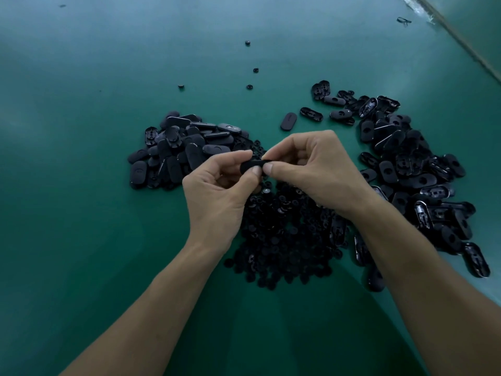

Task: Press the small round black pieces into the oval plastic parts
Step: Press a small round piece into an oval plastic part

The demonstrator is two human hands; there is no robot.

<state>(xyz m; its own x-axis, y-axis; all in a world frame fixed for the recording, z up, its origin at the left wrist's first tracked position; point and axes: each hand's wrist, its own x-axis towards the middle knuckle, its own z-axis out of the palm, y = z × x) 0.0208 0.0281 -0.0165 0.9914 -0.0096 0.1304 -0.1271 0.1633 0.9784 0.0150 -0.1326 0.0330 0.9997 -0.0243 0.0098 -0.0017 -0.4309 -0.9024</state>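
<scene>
Both hands meet above the green table, holding one black oval part [250,166] between them. My left hand [219,191] pinches its left end with thumb and forefinger. My right hand [311,169] pinches its right end the same way. Whether a round piece sits in the part is hidden by my fingers. Under my hands lies a heap of small round black pieces [282,232]. One pile of oval parts [181,150] lies to the left. A second pile of oval parts [412,172], many showing a hole or hollow side, spreads to the right.
Three stray round pieces [249,87] and a fourth stray round piece [181,87] lie farther back on the green table [81,185]. A single oval part [288,121] lies apart between the piles. The table's edge [461,42] runs diagonally at the top right.
</scene>
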